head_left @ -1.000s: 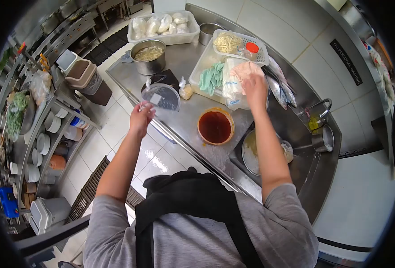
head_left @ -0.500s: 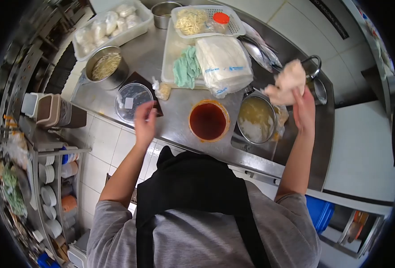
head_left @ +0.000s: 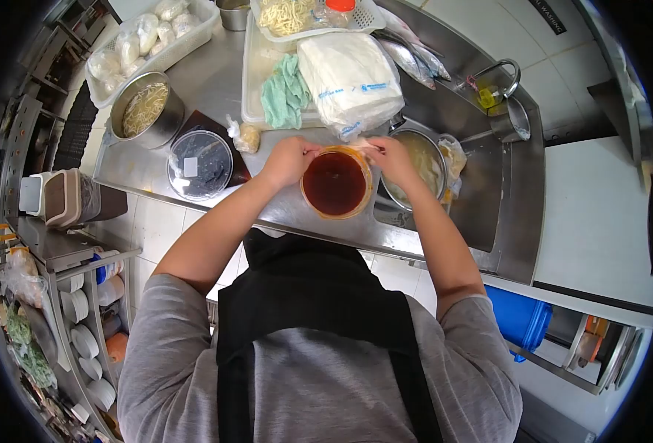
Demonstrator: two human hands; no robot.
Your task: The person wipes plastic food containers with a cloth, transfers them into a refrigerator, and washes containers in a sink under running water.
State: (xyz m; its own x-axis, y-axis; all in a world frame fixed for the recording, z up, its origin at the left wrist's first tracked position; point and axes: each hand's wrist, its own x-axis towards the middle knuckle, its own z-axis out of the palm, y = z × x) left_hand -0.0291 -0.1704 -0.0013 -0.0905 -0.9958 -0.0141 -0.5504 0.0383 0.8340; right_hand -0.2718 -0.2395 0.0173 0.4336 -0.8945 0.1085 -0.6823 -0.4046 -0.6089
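Observation:
A round tub of dark red sauce (head_left: 334,184) stands on the steel counter in front of me, its rim smeared orange. At its upper left edge my left hand (head_left: 289,160) is closed, fingertips pinched on the rim. My right hand (head_left: 393,160) is closed at the upper right edge, gripping a pale pinkish cloth (head_left: 359,144) that lies against the rim and is mostly hidden by my fingers. Just right of the tub, a metal pot of cloudy liquid (head_left: 424,166) sits partly behind my right wrist.
Left of the tub are a clear-lidded round container (head_left: 201,164), a knotted small bag (head_left: 248,138) and a pot of noodles (head_left: 148,111). A stack of plastic bags (head_left: 350,81) and a green cloth (head_left: 286,92) lie behind. Fish (head_left: 415,63) rest by the sink (head_left: 481,210).
My right hand has brought the cloth from over the sink to the tub's rim. My left hand has moved right from near the lidded container to the rim.

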